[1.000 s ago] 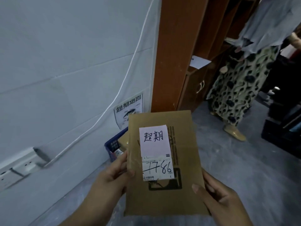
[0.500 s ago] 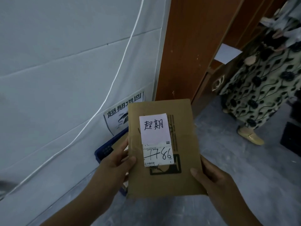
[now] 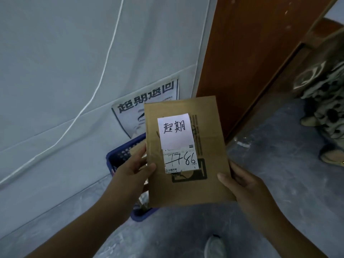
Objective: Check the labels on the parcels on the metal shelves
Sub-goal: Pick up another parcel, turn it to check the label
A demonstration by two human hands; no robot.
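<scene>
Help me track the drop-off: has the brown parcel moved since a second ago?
Yes. The parcel has gone forward toward the wall: it now covers more of the wall sign and hangs above the blue basket.

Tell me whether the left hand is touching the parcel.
Touching. The head view shows the left hand gripping the parcel at its left edge, thumb lying on the front face.

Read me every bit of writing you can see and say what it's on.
"超期": handwritten on the white slip stuck to the brown parcel.
"1786": handwritten on the printed label just below that slip.
"超期退回": printed on the wall sign.
Fine print on the printed label and dark print on the brown parcel: too small to read.
</scene>
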